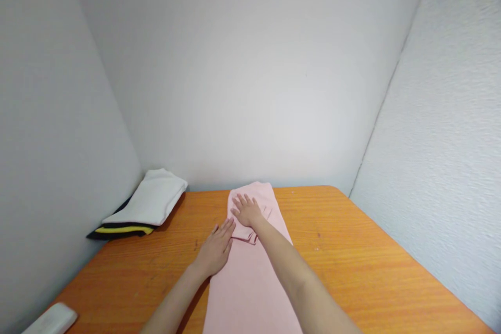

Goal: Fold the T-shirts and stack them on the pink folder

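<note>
That pink garment (250,284) looks soft, best held by its edges; right hand (247,213) fingers-apart atop, left hand (216,250) fingers-together alongside.

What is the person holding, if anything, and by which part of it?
Nothing appears held: the right hand lies flat on the pink cloth; the left hand rests at its edge.

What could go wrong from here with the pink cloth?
1. Creases show beside the right hand, so pressing down there might set them in.
2. The pink cloth reaches the far edge of the table; a push that way could send its end over.
3. The left hand is at the cloth's left edge, near the small flap; a sideways nudge might skew both.
</note>
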### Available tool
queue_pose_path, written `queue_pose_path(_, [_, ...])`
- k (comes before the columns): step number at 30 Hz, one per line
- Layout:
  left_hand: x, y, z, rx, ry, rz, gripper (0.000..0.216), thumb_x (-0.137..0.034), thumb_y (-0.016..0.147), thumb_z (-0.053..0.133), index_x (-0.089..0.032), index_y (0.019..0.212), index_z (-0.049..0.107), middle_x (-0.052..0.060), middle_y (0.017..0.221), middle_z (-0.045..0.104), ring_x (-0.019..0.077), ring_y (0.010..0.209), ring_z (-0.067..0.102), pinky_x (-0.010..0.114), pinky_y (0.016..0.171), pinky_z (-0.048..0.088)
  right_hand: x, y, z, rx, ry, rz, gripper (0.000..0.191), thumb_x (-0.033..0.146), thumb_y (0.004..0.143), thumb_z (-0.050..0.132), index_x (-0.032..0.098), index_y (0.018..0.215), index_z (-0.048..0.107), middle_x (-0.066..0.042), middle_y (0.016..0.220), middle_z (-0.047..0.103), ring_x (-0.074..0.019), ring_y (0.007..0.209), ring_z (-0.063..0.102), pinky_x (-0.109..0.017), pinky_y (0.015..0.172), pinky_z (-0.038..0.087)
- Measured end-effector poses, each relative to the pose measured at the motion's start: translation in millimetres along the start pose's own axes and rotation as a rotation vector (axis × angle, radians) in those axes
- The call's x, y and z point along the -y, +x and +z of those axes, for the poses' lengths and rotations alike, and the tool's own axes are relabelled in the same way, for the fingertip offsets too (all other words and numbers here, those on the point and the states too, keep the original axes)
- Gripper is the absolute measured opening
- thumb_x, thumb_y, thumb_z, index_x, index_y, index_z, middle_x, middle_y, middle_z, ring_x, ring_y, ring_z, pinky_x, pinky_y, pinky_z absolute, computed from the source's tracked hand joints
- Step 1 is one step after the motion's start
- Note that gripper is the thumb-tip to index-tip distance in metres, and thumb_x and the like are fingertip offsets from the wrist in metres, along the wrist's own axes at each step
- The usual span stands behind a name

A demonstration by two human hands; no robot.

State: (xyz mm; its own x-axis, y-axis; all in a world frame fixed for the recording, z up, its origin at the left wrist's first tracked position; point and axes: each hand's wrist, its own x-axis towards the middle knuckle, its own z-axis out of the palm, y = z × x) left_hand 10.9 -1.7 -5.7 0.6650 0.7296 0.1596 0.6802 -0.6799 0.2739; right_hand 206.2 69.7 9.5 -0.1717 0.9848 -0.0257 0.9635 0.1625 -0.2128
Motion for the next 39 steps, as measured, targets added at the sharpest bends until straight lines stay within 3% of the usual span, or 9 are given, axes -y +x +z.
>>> queue_pose_path(9, [-3.0, 3.5, 2.0, 0.015, 0.035, -0.039, 0.053, -0.028, 0.097, 0.027, -0.018, 0.15, 0.032, 0.006, 0.159, 0.024, 0.0179, 0.147, 0.02, 0.043, 0.121, 0.015, 3.1, -3.7, -1.4, -0.058, -0.023, -0.036, 0.063, 0.054, 0.098, 0.019, 0.025, 0.154, 0.021, -0.002, 0.161, 0.007, -0.0256, 0.147, 0.002, -0.049, 0.116, 0.001])
queue_pose_path(14, [-6.8, 2.4, -2.9, 0.037, 0.062, -0.058, 0.055, -0.03, 0.097, 0.027, -0.018, 0.151, 0.029, 0.006, 0.159, 0.022, 0.018, 0.147, 0.018, 0.045, 0.12, 0.014, 7.9, -28.1, -14.4, -0.091, -0.035, -0.12, 0.058, 0.042, 0.101, 0.019, 0.018, 0.153, 0.022, -0.003, 0.161, 0.003, -0.0184, 0.147, -0.004, -0.039, 0.117, -0.005])
queue_pose_path(18, [-6.5, 4.0, -4.7, 0.048, 0.107, -0.045, 0.055, -0.03, 0.096, 0.027, -0.017, 0.15, 0.031, 0.007, 0.159, 0.024, 0.0193, 0.147, 0.021, 0.045, 0.119, 0.018, -8.8, -79.7, -17.5, -0.074, -0.026, -0.138, 0.063, 0.045, 0.101, 0.017, 0.011, 0.154, 0.017, -0.008, 0.161, 0.003, -0.0183, 0.147, -0.001, -0.036, 0.118, 0.001])
queue_pose_path(22, [-10.0, 8.2, -8.0, 0.04, 0.151, -0.03, 0.054, -0.027, 0.095, 0.031, -0.016, 0.147, 0.037, 0.009, 0.157, 0.028, 0.0216, 0.145, 0.025, 0.047, 0.119, 0.016, -31.8, -154.0, -14.3, 0.026, -0.027, -0.193, 0.07, 0.054, 0.099, 0.026, 0.012, 0.154, 0.016, -0.008, 0.16, 0.005, -0.0207, 0.147, 0.0, -0.038, 0.119, 0.003])
queue_pose_path(26, [-23.4, 3.2, -16.0, -0.011, 0.177, -0.021, 0.053, -0.032, 0.097, 0.031, -0.015, 0.147, 0.037, 0.012, 0.156, 0.03, 0.0252, 0.146, 0.021, 0.05, 0.12, 0.01, -36.9, -234.1, -15.0, 0.079, -0.02, -0.306, 0.071, 0.055, 0.099, 0.028, 0.012, 0.155, 0.013, -0.01, 0.159, 0.004, -0.0243, 0.147, 0.0, -0.045, 0.12, 0.004])
queue_pose_path(30, [-47.1, -35.5, -32.5, -0.009, 0.176, 0.086, 0.056, -0.041, 0.098, 0.031, -0.017, 0.148, 0.035, 0.009, 0.158, 0.025, 0.0236, 0.148, 0.016, 0.046, 0.121, 0.007, -31.2, -317.8, -23.3, 0.093, 0.004, -0.419, 0.07, 0.054, 0.1, 0.032, 0.016, 0.155, 0.013, -0.009, 0.159, 0.007, -0.023, 0.147, 0.003, -0.044, 0.12, 0.007])
queue_pose_path(35, [-85.6, -136.4, -63.3, 0.145, 0.138, 0.412, 0.055, -0.04, 0.1, 0.034, -0.027, 0.153, 0.023, 0.001, 0.159, 0.023, 0.0188, 0.148, 0.017, 0.039, 0.121, 0.015, -32.4, -406.2, -30.5, 0.071, -0.04, -0.518, 0.084, 0.052, 0.093, 0.052, 0.019, 0.156, 0.008, -0.009, 0.16, 0.007, -0.0253, 0.147, 0.008, -0.045, 0.121, 0.012])
queue_pose_path(39, [-106.0, -206.8, -72.0, 0.195, 0.17, 0.506, 0.072, -0.03, 0.092, 0.049, -0.027, 0.154, 0.014, 0.002, 0.16, 0.022, 0.0212, 0.146, 0.022, 0.039, 0.121, 0.019, -38.4, -431.9, -11.3, -0.092, -0.189, -0.496, 0.074, 0.021, 0.09, 0.052, 0.017, 0.155, 0.016, -0.01, 0.158, 0.017, -0.0244, 0.146, 0.017, -0.045, 0.119, 0.023])
